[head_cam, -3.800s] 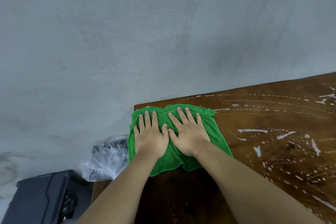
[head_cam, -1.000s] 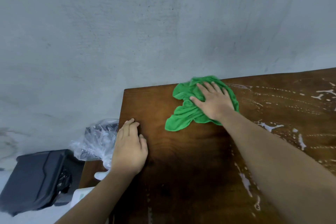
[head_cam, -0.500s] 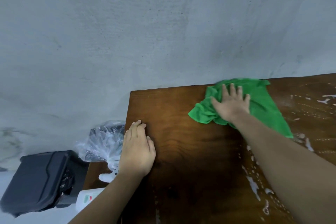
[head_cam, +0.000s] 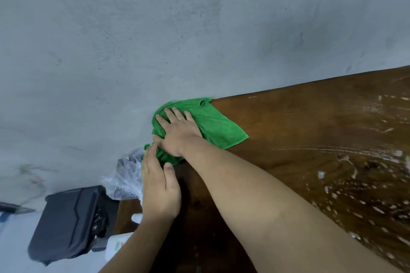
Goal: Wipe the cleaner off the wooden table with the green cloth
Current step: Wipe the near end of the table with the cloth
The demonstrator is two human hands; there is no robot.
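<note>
Both of my hands are down at the far left corner of the wooden worktop, and the green cloth lies there too, partly bunched, with its left edge spilling just over the corner. My right hand lies flat on the cloth, fingers spread wide and pressing down rather than gripping; I judge that flat palm is what gives the cloth enough bite to drag the wet film along with it. My left hand rests open near the worktop's left edge, its fingertips touching the bunched fold of cloth beside my right thumb, holding nothing; it looks placed to steady me and perhaps to gather the loose fold. The wood around the cloth looks dark and bare, while white streaks and blobs of cleaner lie well off to the right, so I'd say plenty of wiping remains on that side. As for containers, a white bottle sits below the left edge, its contents not visible to me, and a crumpled clear plastic bag holds something dark I cannot identify. Beside these stands a black case, which appears closed.
</note>
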